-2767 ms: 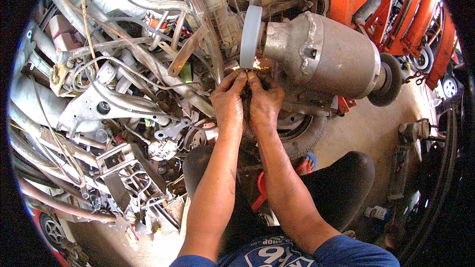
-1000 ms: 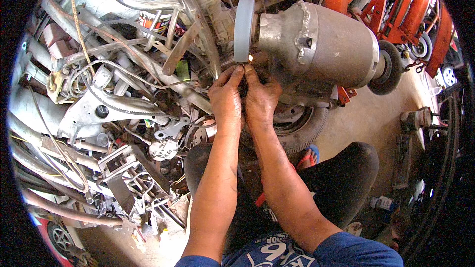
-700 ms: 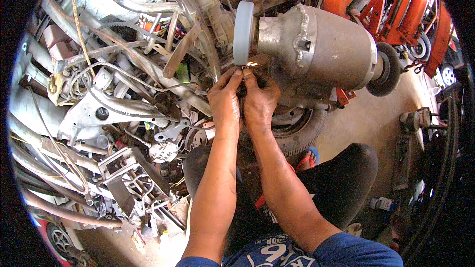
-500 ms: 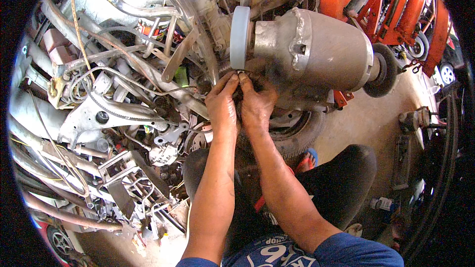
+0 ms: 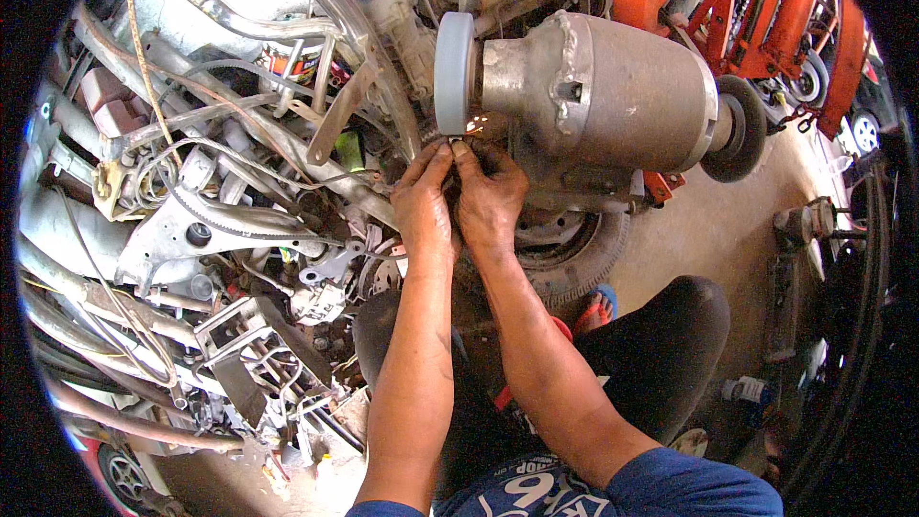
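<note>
Left hand (image 5: 422,213) and right hand (image 5: 491,207) pinch a small part (image 5: 455,139), equally near the wheel (image 5: 454,74) at 12 o'clock! Sparks (image 5: 476,123) fly at 1 o'clock; the part's long axis I can't tell.

Head-worn left fisheye, upright, looking down and ahead from above the shirt (image 5: 550,490), forearms (image 5: 417,364) running up from the lower edge. Left hand (image 5: 424,206) and right hand (image 5: 491,203) near, just above frame centre, grinder (image 5: 637,91) beyond. Wide take: scrap (image 5: 254,354) left, floor (image 5: 704,230) right, dark rim around.
</note>
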The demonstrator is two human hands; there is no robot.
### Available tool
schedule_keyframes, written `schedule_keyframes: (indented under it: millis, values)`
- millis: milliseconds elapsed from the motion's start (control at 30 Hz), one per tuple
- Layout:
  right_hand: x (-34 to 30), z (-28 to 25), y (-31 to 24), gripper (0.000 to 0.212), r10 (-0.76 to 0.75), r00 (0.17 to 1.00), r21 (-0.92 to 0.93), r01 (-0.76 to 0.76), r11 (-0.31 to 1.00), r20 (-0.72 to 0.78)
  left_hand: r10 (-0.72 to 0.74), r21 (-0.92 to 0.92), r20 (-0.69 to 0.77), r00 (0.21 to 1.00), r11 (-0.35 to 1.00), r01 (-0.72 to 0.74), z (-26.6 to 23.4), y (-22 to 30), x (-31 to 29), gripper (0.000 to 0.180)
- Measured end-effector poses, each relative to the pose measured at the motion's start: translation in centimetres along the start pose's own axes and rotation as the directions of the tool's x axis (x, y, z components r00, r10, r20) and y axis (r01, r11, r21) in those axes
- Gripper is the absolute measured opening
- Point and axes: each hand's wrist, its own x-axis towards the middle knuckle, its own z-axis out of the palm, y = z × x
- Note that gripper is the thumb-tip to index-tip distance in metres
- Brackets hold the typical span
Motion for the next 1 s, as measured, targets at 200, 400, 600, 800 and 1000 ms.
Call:
schedule_keyframes:
  millis: [200, 400, 600, 800, 1000]
  values:
    - [0.1, 0.2, 0.1, 0.02, -0.065, 0.997, 0.026, 0.065, 0.998, -0.031, 0.01, -0.013, 0.006, 1.0, 1.0, -0.009, -0.2, -0.5, 0.3, 0.033]
    - [0.1, 0.1, 0.1, 0.018, -0.054, 0.998, 0.025, 0.055, 0.998, -0.036, -0.02, -0.033, 0.031, 0.999, 0.999, 0.021, -0.6, -0.7, 0.6, 0.034]
    - [0.0, 0.1, 0.2, 0.018, -0.063, 0.997, 0.084, 0.066, 0.994, -0.036, -0.019, -0.036, 0.048, 0.999, 0.999, 0.02, -1.0, -1.5, 1.0, 0.03]
    - [0.1, 0.0, 0.6, 0.018, -0.037, 0.997, 0.087, 0.042, 0.995, -0.064, -0.013, -0.001, 0.028, 1.0, 1.0, 0.013, -0.3, -1.1, 0.4, 0.029]
    - [0.0, 0.1, 0.8, 0.018, -0.09, 0.993, 0.048, 0.093, 0.994, -0.071, -0.008, -0.005, 0.03, 1.0, 1.0, 0.008, -0.6, -1.2, 0.6, 0.03]
